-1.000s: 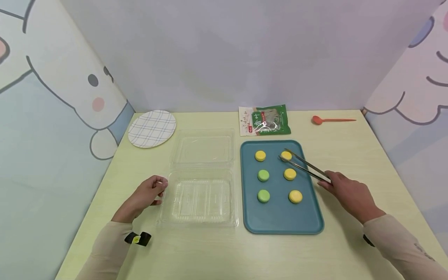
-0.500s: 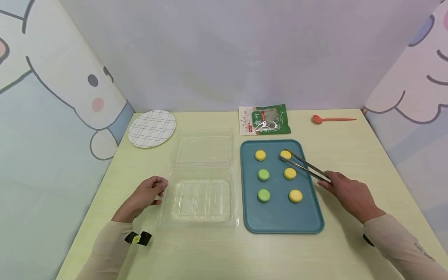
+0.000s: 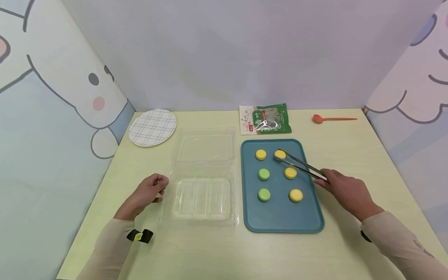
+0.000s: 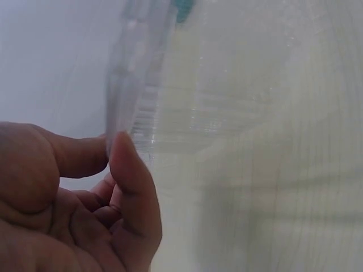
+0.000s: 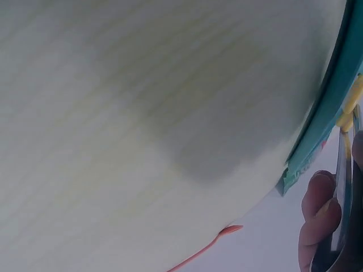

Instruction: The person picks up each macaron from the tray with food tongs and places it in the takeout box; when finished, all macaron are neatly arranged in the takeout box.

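Observation:
My right hand (image 3: 350,192) grips metal tongs (image 3: 304,166), their tips on either side of a yellow macaron (image 3: 280,155) at the back of the blue tray (image 3: 283,223). More yellow macarons (image 3: 295,195) and two green macarons (image 3: 264,195) lie on that tray. To the left, a clear plastic container (image 3: 201,198) lies with its lid (image 3: 206,147) folded back. My left hand (image 3: 145,194) pinches the container's left rim between thumb and finger, as the left wrist view shows. In the right wrist view the tongs (image 5: 344,181) are partly cut off.
A checked plate (image 3: 153,127) lies at the back left. Behind the tray is a green and white food packet (image 3: 265,119). A red spoon (image 3: 334,119) lies at the back right, and walls enclose the table on three sides.
The tongs and the yellow macaron between their tips have shifted slightly left on the tray, with my right hand following. My left hand keeps its hold on the container's rim.

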### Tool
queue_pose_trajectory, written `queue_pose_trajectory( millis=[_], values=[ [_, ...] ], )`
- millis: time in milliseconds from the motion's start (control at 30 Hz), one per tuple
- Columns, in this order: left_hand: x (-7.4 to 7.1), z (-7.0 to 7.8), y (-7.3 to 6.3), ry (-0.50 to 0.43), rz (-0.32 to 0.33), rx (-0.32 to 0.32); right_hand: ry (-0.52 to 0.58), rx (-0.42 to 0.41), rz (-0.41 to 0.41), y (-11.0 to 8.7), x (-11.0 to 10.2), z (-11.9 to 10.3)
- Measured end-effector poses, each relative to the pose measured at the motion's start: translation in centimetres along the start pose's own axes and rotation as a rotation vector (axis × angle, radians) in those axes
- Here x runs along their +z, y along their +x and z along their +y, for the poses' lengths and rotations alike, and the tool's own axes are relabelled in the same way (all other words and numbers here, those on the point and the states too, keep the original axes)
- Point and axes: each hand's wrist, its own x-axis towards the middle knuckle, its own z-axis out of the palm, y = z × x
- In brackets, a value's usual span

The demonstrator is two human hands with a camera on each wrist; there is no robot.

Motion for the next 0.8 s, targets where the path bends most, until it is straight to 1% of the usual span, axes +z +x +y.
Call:
queue_pose_trajectory(
  millis=[100, 333, 500, 633, 800],
  values=[
    [0.0, 0.2, 0.0, -0.002, 0.003, -0.001, 0.002, -0.043, 0.012, 0.5, -0.2, -0.6],
    [0.1, 0.6, 0.5, 0.002, 0.006, 0.008, 0.015, -0.142, 0.083, 1.4, -0.2, -1.9],
    [0.1, 0.8, 0.9, 0.000, 0.005, -0.004, 0.021, -0.206, 0.117, 2.2, -0.6, -3.1],
    [0.0, 0.9, 1.1, 0.001, 0.007, 0.000, 0.027, -0.248, 0.117, 2.9, -1.0, -4.5],
    [0.0, 0.7, 1.4, 0.006, 0.008, 0.003, 0.041, -0.282, 0.097, 3.7, -1.7, -6.4]
  ],
)
